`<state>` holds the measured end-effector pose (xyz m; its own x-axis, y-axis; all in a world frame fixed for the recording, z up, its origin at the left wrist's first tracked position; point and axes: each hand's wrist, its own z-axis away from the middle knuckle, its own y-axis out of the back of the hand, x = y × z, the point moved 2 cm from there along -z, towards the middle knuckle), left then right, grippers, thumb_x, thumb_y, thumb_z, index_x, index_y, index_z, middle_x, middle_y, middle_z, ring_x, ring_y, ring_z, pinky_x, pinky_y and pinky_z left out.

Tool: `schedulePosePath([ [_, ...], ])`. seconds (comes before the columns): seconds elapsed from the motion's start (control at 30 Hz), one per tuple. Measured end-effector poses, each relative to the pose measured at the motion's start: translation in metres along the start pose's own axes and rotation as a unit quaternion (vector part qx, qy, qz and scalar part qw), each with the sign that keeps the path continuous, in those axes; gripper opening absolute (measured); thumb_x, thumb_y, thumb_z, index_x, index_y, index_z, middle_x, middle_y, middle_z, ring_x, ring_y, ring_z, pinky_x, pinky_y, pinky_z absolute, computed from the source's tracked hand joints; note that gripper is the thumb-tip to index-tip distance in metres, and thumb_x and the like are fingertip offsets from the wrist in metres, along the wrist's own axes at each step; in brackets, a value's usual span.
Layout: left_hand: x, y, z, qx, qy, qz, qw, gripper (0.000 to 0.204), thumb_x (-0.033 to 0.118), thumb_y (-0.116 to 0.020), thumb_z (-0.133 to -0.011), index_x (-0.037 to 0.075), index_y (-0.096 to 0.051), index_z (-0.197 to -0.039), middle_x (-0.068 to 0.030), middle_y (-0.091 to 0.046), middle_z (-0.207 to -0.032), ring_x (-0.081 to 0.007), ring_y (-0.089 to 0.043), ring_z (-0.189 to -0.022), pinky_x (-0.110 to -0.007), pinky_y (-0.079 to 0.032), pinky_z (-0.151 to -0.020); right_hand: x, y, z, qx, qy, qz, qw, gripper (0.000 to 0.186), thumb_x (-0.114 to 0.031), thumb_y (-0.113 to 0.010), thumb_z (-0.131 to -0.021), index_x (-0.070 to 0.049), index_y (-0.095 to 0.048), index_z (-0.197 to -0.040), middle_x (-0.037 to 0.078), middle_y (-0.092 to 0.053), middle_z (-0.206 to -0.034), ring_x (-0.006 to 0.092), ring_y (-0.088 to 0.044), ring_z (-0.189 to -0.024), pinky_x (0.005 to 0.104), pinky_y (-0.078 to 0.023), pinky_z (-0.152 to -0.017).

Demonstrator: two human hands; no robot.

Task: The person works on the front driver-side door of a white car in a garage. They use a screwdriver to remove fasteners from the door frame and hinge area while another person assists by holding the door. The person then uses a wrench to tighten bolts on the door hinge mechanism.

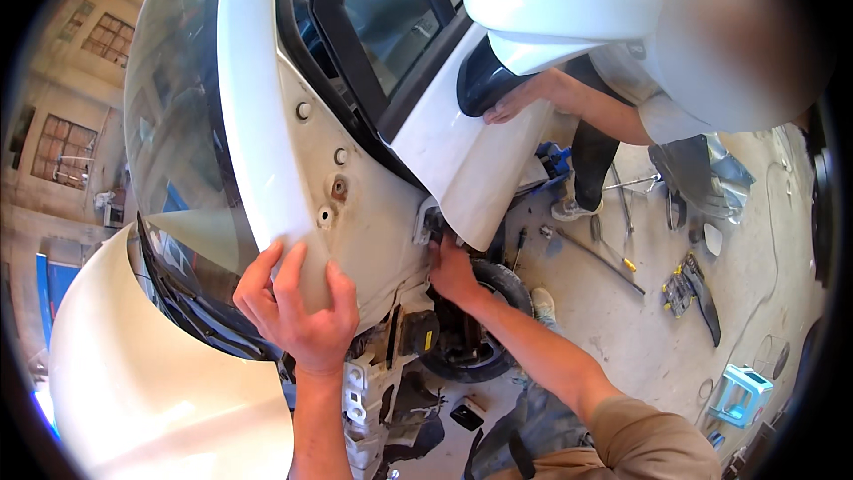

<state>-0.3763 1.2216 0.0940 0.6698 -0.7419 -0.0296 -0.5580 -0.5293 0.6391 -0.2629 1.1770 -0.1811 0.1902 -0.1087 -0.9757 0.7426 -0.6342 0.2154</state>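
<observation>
My left hand (298, 311) rests with spread fingers on the bare body panel (378, 249) of a white car, just below the windshield pillar (244, 124). My right hand (455, 274) reaches into the gap at the front edge of the white door (453, 151), by a metal door hinge (425, 220). Its fingers are curled and partly hidden there; what they hold I cannot make out. Across from me, a person's hand (515, 100) touches the black base of the wing mirror (484, 76).
A wheel (498, 329) sits below my right forearm. Hand tools, including a long bar (604, 262), lie on the concrete floor beside a black trim piece (704, 302). A light-blue stool (742, 396) stands at right; the white hood (178, 364) curves at lower left.
</observation>
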Motion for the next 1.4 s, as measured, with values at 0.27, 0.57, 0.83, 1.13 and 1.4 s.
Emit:
schedulePosePath([
  [0.27,0.0,0.001,-0.002,0.0,-0.002,-0.007,1.0,0.038,0.011,-0.075,-0.072,0.005,-0.067,-0.109,-0.015,-0.058,-0.117,-0.0321,-0.054,-0.103,-0.041,-0.046,-0.084,-0.027,0.003,0.021,-0.082,-0.196,-0.167,0.963,0.03,-0.026,-0.049,-0.103,0.003,-0.048,-0.112,0.037,-0.061,-0.091,0.0567,-0.057,-0.091,0.0532,-0.046,-0.077],
  [0.57,0.002,0.002,-0.002,-0.01,-0.017,-0.021,1.0,0.039,0.011,-0.076,-0.072,0.005,-0.067,-0.11,-0.0152,-0.058,-0.119,-0.0325,-0.053,-0.104,-0.04,-0.046,-0.082,0.008,0.009,-0.01,-0.012,0.07,0.089,0.994,0.033,-0.015,-0.053,-0.098,0.012,-0.047,-0.115,0.036,-0.062,-0.088,0.0545,-0.06,-0.09,0.059,-0.047,-0.078],
  [0.83,0.002,0.003,-0.002,-0.013,-0.004,-0.019,1.0,0.039,0.01,-0.075,-0.073,0.004,-0.067,-0.111,-0.0159,-0.057,-0.12,-0.0327,-0.053,-0.105,-0.041,-0.046,-0.085,-0.027,-0.001,0.021,-0.076,-0.167,-0.15,0.971,0.033,-0.026,-0.046,-0.104,0.005,-0.046,-0.116,0.033,-0.062,-0.082,0.0528,-0.062,-0.087,0.049,-0.047,-0.073],
  [1.13,0.001,0.003,-0.001,-0.025,-0.003,-0.02,0.999,0.038,0.009,-0.073,-0.074,0.003,-0.066,-0.111,-0.016,-0.056,-0.12,-0.0323,-0.053,-0.107,-0.042,-0.046,-0.089,-0.015,0.006,0.012,-0.05,-0.084,-0.126,0.987,0.027,-0.022,-0.048,-0.103,0.003,-0.048,-0.114,0.025,-0.06,-0.072,0.044,-0.063,-0.069,0.0471,-0.048,-0.063],
  [1.4,-0.002,0.003,0.001,-0.017,-0.001,-0.017,1.0,0.038,0.012,-0.076,-0.073,0.004,-0.067,-0.109,-0.0154,-0.058,-0.117,-0.0323,-0.053,-0.104,-0.042,-0.046,-0.085,0.01,0.007,-0.005,0.019,0.088,0.078,0.993,0.034,-0.013,-0.055,-0.097,0.009,-0.049,-0.122,0.035,-0.061,-0.1,0.054,-0.058,-0.095,0.0558,-0.046,-0.082],
])
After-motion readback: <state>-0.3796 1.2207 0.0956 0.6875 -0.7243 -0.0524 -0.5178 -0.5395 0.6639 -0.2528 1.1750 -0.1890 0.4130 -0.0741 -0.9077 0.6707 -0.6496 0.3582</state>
